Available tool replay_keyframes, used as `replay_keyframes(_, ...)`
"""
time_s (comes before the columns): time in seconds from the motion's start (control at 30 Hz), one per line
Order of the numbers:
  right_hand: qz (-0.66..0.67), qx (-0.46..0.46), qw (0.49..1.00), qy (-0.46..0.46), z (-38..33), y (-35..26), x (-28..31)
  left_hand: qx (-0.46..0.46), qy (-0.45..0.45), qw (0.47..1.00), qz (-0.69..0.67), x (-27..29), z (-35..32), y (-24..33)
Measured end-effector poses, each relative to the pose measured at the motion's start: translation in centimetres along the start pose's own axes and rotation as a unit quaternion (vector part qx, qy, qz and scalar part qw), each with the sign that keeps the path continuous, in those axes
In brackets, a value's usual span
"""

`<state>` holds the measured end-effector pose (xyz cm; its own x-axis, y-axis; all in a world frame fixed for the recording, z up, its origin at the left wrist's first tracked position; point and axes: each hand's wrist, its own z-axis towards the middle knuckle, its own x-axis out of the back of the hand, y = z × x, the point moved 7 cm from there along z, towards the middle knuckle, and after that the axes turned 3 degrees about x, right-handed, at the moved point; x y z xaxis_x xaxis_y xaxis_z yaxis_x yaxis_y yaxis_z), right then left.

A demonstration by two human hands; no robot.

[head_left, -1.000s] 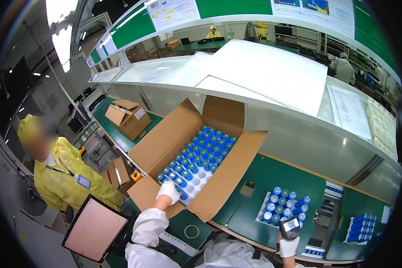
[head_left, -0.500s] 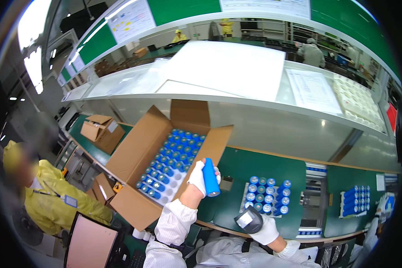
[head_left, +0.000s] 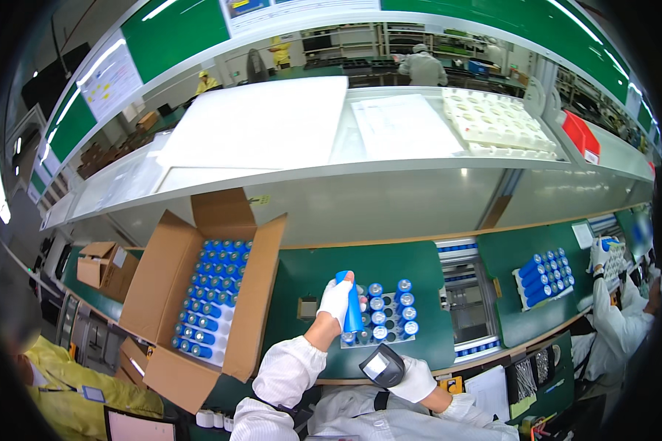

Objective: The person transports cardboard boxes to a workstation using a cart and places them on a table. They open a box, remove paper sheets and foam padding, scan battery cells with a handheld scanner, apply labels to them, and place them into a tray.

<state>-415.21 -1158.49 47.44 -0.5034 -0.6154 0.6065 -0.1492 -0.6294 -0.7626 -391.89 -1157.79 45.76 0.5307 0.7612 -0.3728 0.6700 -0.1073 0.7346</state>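
Observation:
My left hand, in a white fingerless-tipped glove, grips a blue cylindrical battery cell and holds it nearly upright at the left side of a white tray. Several blue cells stand in that tray, and some round holes show between their rows. Part of the tray is hidden behind the held cell. My right hand, also gloved, is closed around a black handheld scanner just in front of the tray, its pale label facing up.
An open cardboard box with rows of blue cells stands left of my hands. A small box lies between it and the tray. Rightward are a conveyor and another cell tray, with a co-worker beyond. A shelf runs above.
My left hand has carried the blue cell from beside the cardboard box rightward to the white tray. The view has turned right. My right hand still holds the scanner.

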Motion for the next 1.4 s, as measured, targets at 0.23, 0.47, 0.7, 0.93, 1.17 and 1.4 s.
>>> replay_keyframes(0.23, 0.06, -0.09, 0.993, 0.055, -2.4, 2.2, 3.0, -0.245, 0.003, 0.935, 0.255, -5.7, 1.6, 0.2)
replay_keyframes(0.47, 0.069, -0.092, 0.988, 0.1, -3.7, 2.1, 4.9, -0.268, -0.049, 0.895, 0.352, -7.1, 4.6, -2.6)
replay_keyframes(0.7, 0.029, -0.136, 0.987, 0.083, -4.9, 4.3, 4.0, -0.339, 0.031, 0.706, 0.621, -6.4, 8.7, -5.6)
replay_keyframes(0.93, 0.046, -0.167, 0.98, 0.099, -4.9, 4.3, 4.6, -0.264, 0.022, 0.629, 0.731, -7.3, 8.7, -6.5)
replay_keyframes(1.17, 0.059, -0.158, 0.98, 0.108, -4.2, 4.0, 4.4, -0.206, 0.026, 0.607, 0.767, -7.5, 9.3, -5.9)
replay_keyframes(1.4, -0.015, -0.114, 0.992, 0.051, -2.5, 4.6, 1.4, -0.256, 0.045, 0.628, 0.734, -6.1, 1.8, 2.2)
